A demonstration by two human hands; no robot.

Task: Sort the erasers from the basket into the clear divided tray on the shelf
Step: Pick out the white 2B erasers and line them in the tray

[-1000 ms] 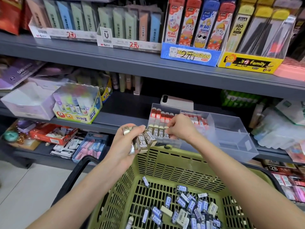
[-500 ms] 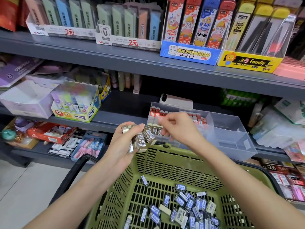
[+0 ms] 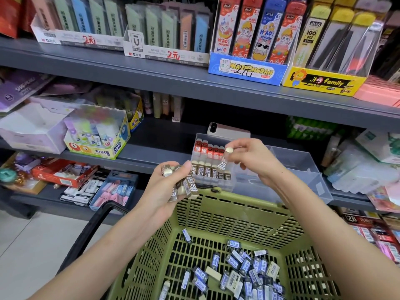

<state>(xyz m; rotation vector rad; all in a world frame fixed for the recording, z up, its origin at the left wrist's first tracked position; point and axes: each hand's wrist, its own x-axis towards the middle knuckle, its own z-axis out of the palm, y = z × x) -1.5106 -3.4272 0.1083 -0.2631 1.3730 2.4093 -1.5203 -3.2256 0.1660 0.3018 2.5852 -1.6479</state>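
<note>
Brown card sleeves printed "2B" are wrapping the erasers we are sorting. We are pinching one eraser (image 3: 223,163) between the fingers (image 3: 235,147) of our right hand (image 3: 251,156). Its long axis is near upright, white end uppermost, and it is hanging just above the right end of the brown row (image 3: 207,172) in the left compartment of the clear divided tray (image 3: 303,169) on the shelf (image 3: 151,152). Red-sleeved erasers (image 3: 208,149) are standing behind that row. We are judging the right hand the nearer one, and the coming move a short lowering beside the last brown sleeve. Our left hand (image 3: 164,191) is gripping a bundle (image 3: 186,185) of further 2B erasers, just left of the tray and over the green basket (image 3: 238,199), where blue-labelled erasers (image 3: 238,267) are lying loose. Legible nearby: "POWER GLUE" (image 3: 97,137), "MIAOMENGDAN" (image 3: 246,70), "family" (image 3: 324,82).
</note>
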